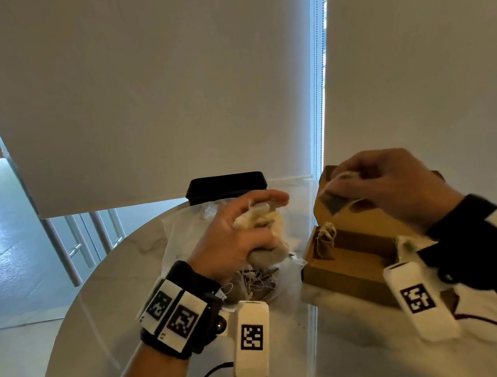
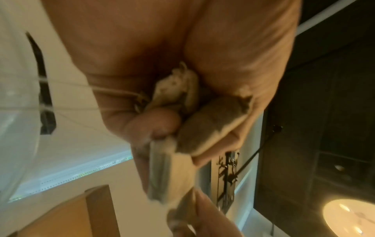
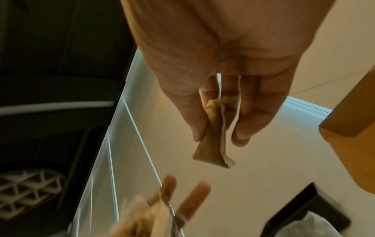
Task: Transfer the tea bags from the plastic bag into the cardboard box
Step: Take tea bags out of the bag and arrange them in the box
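Cardboard box [image 1: 344, 266] holds one tea bag [image 1: 325, 243] so far; right hand [image 1: 397, 186] pinches another [image 3: 213, 144] above it, left hand [image 1: 241, 237] clutches a bunch [image 2: 182, 115] over plastic bag [image 1: 184, 242]. Most remain.

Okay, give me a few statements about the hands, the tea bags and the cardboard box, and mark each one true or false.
1. The left hand grips a bunch of tea bags. True.
2. The right hand holds nothing. False: it pinches a single tea bag.
3. The cardboard box is closed. False: its lid stands open.
4. A tea bag in the box already stands at its left end. True.
5. The black container lies nearer the person than the box. False: it sits at the table's far edge.
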Demonstrator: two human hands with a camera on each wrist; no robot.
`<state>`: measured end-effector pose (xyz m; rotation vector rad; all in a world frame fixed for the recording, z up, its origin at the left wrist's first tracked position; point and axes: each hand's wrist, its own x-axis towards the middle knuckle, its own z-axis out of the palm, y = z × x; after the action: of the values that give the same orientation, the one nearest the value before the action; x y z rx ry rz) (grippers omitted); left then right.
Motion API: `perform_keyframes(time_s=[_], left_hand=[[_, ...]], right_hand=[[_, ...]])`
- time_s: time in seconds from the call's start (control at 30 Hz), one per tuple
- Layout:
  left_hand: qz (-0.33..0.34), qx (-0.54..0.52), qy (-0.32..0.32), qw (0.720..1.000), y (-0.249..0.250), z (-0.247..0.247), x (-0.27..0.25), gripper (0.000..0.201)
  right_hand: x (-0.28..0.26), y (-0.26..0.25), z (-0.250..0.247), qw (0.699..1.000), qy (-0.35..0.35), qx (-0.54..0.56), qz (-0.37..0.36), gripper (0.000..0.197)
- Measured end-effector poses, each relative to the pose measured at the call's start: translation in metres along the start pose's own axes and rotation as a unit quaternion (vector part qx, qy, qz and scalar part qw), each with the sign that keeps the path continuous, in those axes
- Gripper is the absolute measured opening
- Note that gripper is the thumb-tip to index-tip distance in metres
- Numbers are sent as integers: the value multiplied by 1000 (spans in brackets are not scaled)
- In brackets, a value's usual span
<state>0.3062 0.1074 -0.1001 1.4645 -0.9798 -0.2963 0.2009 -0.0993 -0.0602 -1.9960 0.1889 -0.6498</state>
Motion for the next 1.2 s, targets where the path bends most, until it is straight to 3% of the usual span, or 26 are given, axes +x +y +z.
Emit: perform_keyframes(time_s=[0.1,0.2,0.3,0.43,0.53,0.77,0.97,1.07,1.2], left_hand=[[24,61,-75,995,8,12,-1,47],[19,78,-89,993,9,14,-2,44],[27,74,-77,994,6,10,-2,43],[26,1,-52,998,7,0,-2,43],[13,-51,-26,998,5,-11,-1,63],[19,-147,-2,989,8,-27,-1,55],[10,-137,-8,991,3,-29,-1,54],[-7,-131,-4,991,-2,-24,0,57],[-9,-106,-9,994,-6,-20,0,52]], right_hand=[[-2,4,19,998,-25,-46,-25,19],[-4,1,29,998,-23,-20,-49,30],[-2,-2,29,999,-26,-3,-47,35],[-3,-5,18,993,-120,-18,-9,38],[-7,-2,9,980,-191,-57,18,35],[-17,15,-4,961,-192,-191,50,11],[-14,15,-9,969,-190,-143,65,6],[-10,4,-7,988,-142,-39,41,10],[0,-17,0,992,-102,73,13,21]])
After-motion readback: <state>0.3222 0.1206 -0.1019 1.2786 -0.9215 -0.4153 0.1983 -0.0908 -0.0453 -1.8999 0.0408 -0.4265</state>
